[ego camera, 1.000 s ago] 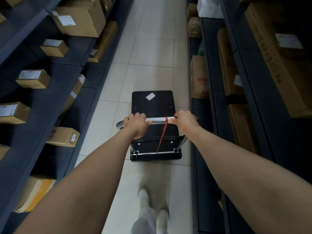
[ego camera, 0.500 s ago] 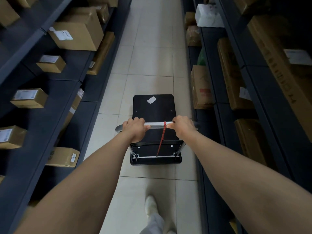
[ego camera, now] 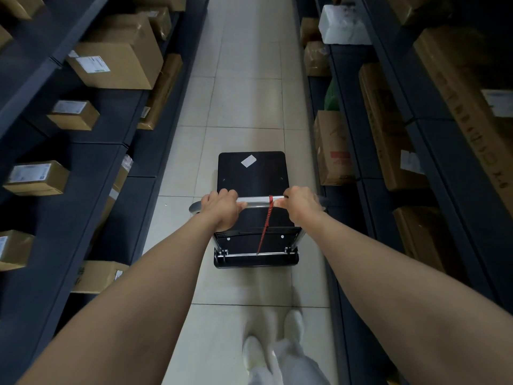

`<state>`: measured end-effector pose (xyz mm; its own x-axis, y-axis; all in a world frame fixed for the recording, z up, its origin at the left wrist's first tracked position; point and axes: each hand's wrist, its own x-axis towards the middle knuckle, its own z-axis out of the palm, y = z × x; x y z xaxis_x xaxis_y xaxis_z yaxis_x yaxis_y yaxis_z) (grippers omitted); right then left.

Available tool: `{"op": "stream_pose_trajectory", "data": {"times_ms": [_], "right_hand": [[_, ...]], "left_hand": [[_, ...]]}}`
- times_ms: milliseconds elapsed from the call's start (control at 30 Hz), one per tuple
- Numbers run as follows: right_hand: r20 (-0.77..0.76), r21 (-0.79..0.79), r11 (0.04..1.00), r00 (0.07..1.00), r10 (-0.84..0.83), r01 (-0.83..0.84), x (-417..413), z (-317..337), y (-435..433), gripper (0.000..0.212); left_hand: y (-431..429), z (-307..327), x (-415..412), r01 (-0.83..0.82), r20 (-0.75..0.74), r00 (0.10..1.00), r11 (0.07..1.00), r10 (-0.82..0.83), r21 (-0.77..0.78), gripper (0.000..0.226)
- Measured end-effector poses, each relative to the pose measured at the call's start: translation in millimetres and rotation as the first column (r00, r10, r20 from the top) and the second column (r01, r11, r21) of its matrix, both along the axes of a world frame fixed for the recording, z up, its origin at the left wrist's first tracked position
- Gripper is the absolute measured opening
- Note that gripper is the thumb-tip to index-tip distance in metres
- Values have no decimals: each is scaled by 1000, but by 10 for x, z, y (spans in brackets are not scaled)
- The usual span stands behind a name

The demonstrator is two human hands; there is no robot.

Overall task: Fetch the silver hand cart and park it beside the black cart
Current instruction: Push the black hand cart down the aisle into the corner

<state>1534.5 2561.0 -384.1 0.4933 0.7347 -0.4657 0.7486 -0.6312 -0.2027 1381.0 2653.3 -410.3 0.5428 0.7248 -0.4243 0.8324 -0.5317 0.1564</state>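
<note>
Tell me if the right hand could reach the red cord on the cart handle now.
Probably yes. The right hand grips the silver handle just beside the red cord, which hangs free with nothing between them. It would only need to loosen its grip.

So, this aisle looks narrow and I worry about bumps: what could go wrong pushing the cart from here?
The hand cart sits nearer the right shelving, so it may clip the brown box standing at the aisle's edge. The red cord dangling from the handle to the base could snag underfoot.
</note>
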Motion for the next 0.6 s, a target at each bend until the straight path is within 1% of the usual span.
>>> {"op": "stream_pose_trajectory", "data": {"times_ms": [100, 233, 367, 600], "right_hand": [[-24, 7, 1000, 1000, -8, 8, 69, -1, 132, 26], [-12, 1, 1000, 1000, 20, -20, 210, 4, 315, 26], [4, -7, 999, 999, 54, -54, 442, -2, 511, 24], [-5, -8, 998, 998, 67, -67, 890, -36, 870, 23]], "left_hand": [[133, 3, 73, -5, -4, 1000, 1000, 5, -2, 37], [306, -2, 196, -19, -1, 1000, 1000, 19, -1, 35], [475, -3, 405, -33, 6, 999, 999, 33, -18, 35], [755, -9, 818, -65, 6, 998, 998, 65, -12, 36]]}}
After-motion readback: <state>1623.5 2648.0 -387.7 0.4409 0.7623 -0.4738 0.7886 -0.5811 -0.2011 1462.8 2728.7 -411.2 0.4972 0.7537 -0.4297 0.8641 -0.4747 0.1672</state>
